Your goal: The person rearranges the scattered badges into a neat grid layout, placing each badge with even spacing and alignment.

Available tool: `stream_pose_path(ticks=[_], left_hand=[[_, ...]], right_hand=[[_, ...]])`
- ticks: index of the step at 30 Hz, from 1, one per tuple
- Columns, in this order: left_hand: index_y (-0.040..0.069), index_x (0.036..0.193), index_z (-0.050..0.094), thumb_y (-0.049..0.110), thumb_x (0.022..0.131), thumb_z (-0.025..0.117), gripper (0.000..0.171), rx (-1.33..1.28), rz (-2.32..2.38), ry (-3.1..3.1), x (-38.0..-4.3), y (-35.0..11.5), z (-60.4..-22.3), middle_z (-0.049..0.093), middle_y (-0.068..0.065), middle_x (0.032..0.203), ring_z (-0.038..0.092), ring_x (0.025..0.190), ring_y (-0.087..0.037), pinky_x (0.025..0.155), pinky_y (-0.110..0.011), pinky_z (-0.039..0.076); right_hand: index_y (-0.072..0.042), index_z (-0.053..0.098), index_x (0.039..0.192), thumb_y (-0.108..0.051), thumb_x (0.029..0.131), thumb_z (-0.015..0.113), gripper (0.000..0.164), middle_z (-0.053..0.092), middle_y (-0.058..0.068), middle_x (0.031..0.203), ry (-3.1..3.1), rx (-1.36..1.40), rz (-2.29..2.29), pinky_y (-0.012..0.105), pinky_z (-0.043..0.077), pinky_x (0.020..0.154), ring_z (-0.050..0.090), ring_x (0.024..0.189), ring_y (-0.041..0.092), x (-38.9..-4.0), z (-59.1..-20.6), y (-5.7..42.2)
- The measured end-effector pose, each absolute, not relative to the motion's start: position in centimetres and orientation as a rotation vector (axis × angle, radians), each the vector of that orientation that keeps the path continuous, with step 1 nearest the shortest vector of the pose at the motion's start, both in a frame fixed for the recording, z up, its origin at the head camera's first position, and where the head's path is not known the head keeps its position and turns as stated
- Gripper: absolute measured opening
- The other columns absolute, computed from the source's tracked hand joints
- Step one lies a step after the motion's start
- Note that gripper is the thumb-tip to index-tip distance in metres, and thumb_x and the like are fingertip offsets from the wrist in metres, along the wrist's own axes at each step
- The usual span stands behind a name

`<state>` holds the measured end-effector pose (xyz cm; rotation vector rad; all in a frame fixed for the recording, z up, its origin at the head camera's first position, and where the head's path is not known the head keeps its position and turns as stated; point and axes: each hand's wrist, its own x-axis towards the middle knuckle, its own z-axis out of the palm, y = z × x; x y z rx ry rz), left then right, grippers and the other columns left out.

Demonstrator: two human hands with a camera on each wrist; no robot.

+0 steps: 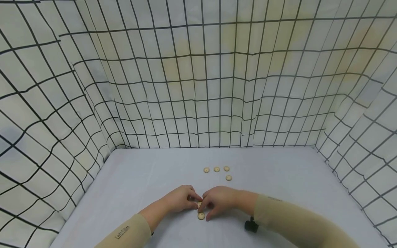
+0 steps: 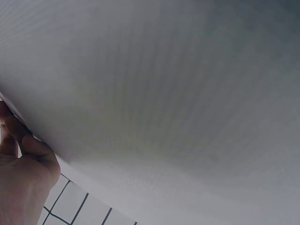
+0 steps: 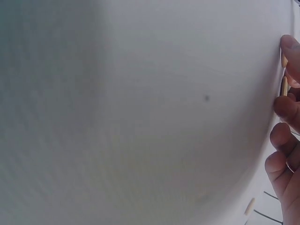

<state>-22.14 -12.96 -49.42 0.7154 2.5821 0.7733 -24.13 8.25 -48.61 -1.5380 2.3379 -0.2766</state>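
Button, half hidden, lies on a pale counter between a person's two hands. Left hand comes in from one side, its grip pinching the button's edge between bent thumb and forefinger, likely because so thin a disc offers little else to hold. Right hand meets it from the other side, one fingertip at the button and the thumb lower down, apart from that fingertip; whether this grip pinches or only presses cannot be told. Meeting from both sides probably keeps the small piece from sliding.

A near button sits just below, closer to the person, beside the right thumb; the two seem set in a short line. Farther off, a row of three buttons lies spaced apart, with a single button below the row's right end, all well away from the hands, perhaps to leave working room.

The held button is mostly covered, showing a light tan surface. Its neighbours are round, tan and flat, with small dark marks near the middle. The right wrist view shows two edge-on, slim and straw-coloured.
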Motion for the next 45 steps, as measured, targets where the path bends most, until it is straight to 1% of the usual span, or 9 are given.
stream_pose_path(ticks=[5,13,17,23,30,36,39,45], left_hand=[[0.033,0.100,0.072,0.031,0.079,0.072,0.021,0.714,0.784,2.578,-22.16,-13.02,-49.58,0.057,0.019,0.090,0.051,0.085,-0.002,0.077,-0.026,0.043],[0.032,0.098,0.072,0.034,0.076,0.074,0.022,0.711,0.767,2.601,-22.42,-12.95,-49.76,0.056,0.019,0.087,0.048,0.077,-0.004,0.070,-0.023,0.040],[0.032,0.098,0.072,0.034,0.076,0.073,0.022,0.710,0.764,2.601,-22.39,-12.93,-49.68,0.056,0.018,0.087,0.048,0.077,-0.004,0.069,-0.023,0.040],[0.031,0.099,0.072,0.033,0.077,0.073,0.022,0.722,0.758,2.604,-22.30,-12.94,-49.58,0.056,0.018,0.089,0.048,0.078,-0.004,0.070,-0.024,0.041],[0.030,0.100,0.072,0.030,0.078,0.072,0.021,0.744,0.766,2.601,-22.17,-12.93,-49.36,0.058,0.018,0.090,0.051,0.084,-0.002,0.076,-0.026,0.043],[0.030,0.100,0.072,0.032,0.077,0.073,0.023,0.740,0.764,2.605,-22.21,-12.97,-49.40,0.057,0.018,0.089,0.049,0.078,-0.004,0.070,-0.023,0.041],[0.029,0.099,0.073,0.032,0.077,0.074,0.023,0.742,0.763,2.605,-22.18,-12.98,-49.35,0.057,0.017,0.089,0.048,0.077,-0.004,0.070,-0.023,0.041],[0.029,0.099,0.073,0.032,0.076,0.074,0.023,0.731,0.774,2.604,-22.10,-12.92,-49.16,0.057,0.017,0.087,0.048,0.076,-0.005,0.068,-0.022,0.040]], right_hand=[[-0.042,0.065,0.108,-0.052,0.076,0.067,0.033,0.053,-0.023,0.087,2.332,-1.532,-0.285,0.015,0.036,0.064,0.043,0.071,-0.003,-24.09,-48.63,8.25],[-0.043,0.065,0.106,-0.052,0.074,0.068,0.033,0.054,-0.024,0.090,2.335,-1.514,-0.298,0.015,0.037,0.066,0.043,0.072,-0.003,-23.99,-48.70,8.09],[-0.043,0.065,0.107,-0.052,0.074,0.069,0.034,0.055,-0.025,0.092,2.334,-1.526,-0.300,0.015,0.037,0.067,0.043,0.074,-0.003,-24.09,-48.91,7.99],[-0.043,0.065,0.106,-0.052,0.075,0.068,0.033,0.056,-0.025,0.097,2.336,-1.546,-0.284,0.014,0.038,0.071,0.045,0.076,-0.004,-24.19,-49.13,7.84],[-0.043,0.066,0.105,-0.051,0.076,0.068,0.030,0.057,-0.025,0.099,2.338,-1.550,-0.292,0.015,0.039,0.073,0.046,0.078,-0.006,-24.13,-49.26,7.98],[-0.042,0.067,0.105,-0.050,0.076,0.069,0.030,0.057,-0.024,0.098,2.334,-1.561,-0.308,0.014,0.039,0.073,0.046,0.078,-0.005,-24.20,-49.45,7.87],[-0.041,0.067,0.105,-0.049,0.076,0.069,0.031,0.057,-0.024,0.099,2.328,-1.559,-0.320,0.014,0.039,0.074,0.046,0.078,-0.005,-24.22,-49.48,7.89],[-0.041,0.066,0.107,-0.050,0.076,0.068,0.032,0.057,-0.024,0.098,2.318,-1.540,-0.321,0.014,0.039,0.071,0.045,0.077,-0.004,-24.20,-49.43,7.81]])
